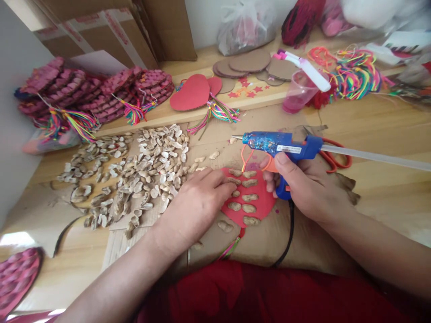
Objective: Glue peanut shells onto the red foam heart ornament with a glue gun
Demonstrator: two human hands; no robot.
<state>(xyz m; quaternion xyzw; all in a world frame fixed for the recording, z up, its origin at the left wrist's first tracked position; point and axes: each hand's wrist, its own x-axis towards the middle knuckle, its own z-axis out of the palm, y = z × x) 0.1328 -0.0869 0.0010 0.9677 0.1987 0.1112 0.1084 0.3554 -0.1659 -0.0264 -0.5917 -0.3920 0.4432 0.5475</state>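
Our right hand (310, 186) is wrapped round the handle of a blue glue gun (266, 141), thumb along the body, fingers at the orange trigger. Our left hand (202, 190) has its fingers bent close together, tips down at the left edge of the red card (266, 199); we cannot tell whether they pinch a shell there.

The card is flat and narrows towards us, with ridged tan peanut shells (249, 197) in two columns, mostly lying crosswise. The gun is beyond the card's upper right, its paint-flecked barrel lengthwise left to right, metal nozzle pointing left; a translucent glue stick (377, 157) juts out rightwards. Left of the card we see a heap of curved, broken shells (144, 179); at its near tip, a ribbon tassel (230, 247).
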